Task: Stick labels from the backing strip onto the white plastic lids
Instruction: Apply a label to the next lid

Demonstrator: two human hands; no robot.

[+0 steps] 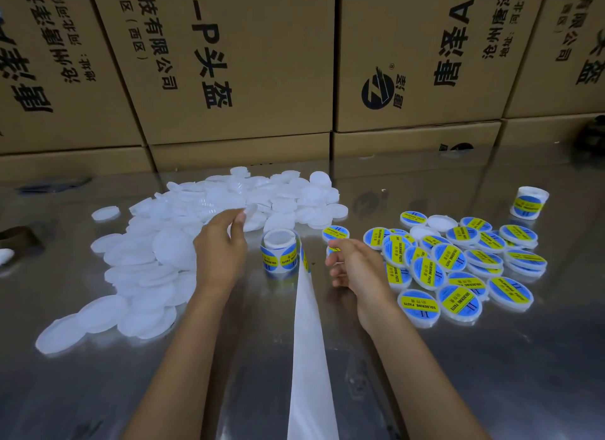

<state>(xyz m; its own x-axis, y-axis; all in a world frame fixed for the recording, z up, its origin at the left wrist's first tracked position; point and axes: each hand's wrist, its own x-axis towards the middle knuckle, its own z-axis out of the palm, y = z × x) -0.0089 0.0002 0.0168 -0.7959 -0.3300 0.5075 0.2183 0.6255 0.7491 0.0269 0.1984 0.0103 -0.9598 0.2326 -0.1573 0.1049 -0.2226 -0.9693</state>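
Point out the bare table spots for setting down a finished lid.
Free: table nearer than the labelled lids, and between that pile and the far label roll. Crowded: plain lids on the left; the backing strip runs between the arms.

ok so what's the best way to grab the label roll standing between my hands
Take the label roll from above, fingers across its round outer wall. It stands upright with the open core facing up, and the backing strip trails off its right side, so avoid pinching there.
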